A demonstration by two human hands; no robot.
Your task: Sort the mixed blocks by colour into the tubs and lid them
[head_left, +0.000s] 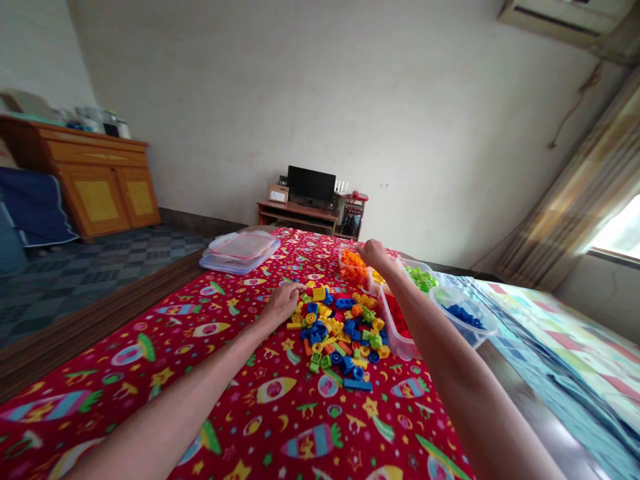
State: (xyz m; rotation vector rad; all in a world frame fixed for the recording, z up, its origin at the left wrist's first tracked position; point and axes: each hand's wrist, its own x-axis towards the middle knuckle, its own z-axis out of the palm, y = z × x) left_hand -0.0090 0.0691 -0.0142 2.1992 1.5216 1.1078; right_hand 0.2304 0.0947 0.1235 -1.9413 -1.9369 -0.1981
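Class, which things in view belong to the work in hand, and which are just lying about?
Apparently in use:
pile of mixed bricks
plastic tubs holding bricks
left hand, at the pile's edge
right hand, at the tubs

Probably just lying about:
monitor
cardboard box
wooden cabinet
stacked lids, untouched

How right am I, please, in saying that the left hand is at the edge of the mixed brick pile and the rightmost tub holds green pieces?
Not quite: in the head view, the rightmost tub holds blue pieces, not green. The left hand is indeed at the edge of the mixed brick pile.
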